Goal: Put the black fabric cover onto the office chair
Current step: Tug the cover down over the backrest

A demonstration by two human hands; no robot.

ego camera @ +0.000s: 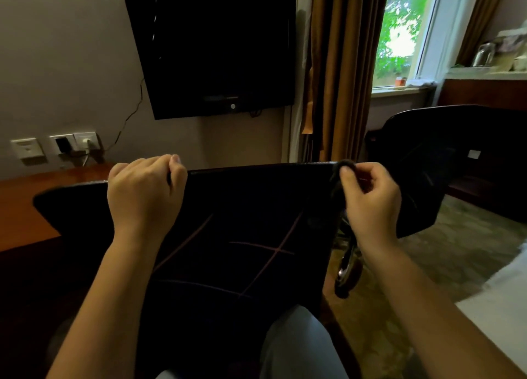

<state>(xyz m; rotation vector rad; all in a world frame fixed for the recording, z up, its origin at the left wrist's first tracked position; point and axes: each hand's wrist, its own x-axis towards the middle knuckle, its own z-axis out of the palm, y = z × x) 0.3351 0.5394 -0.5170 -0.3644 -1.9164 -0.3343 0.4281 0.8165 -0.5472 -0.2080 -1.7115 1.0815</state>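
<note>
Held the cover (242, 236) up and spread out between both hands, in front of the body. Gripped its top edge with the left hand (145, 190), fingers curled over the cloth, knuckles toward the camera. Pinched the same edge further along with the right hand (370, 199), thumb against fingers, on a corner gathered into a small wad. Had the edge fairly taut from hand to hand, with the rest hanging down over a knee (296, 338), black and marked with thin pink lines. Noted more black past the left hand, above the counter (20, 207); could not tell whether cover or something else.

Found the chair (445, 139) off to the right, near the right hand: a dark back bearing a white tag (474, 153), with a chromed leg and castor (346, 273) below. Could not make out any part of the held cloth over it.

Judged as an early step: sorting and orienting the cloth, not yet fitting. Needed next, most likely: opening the edge into a mouth with both hands, turning right toward the chair, and hooking that mouth over the top of the back before drawing down evenly. Called for a spread wider than the back, and for a fuller hold on the right than a pinch, likely to slip under stretch.
</note>
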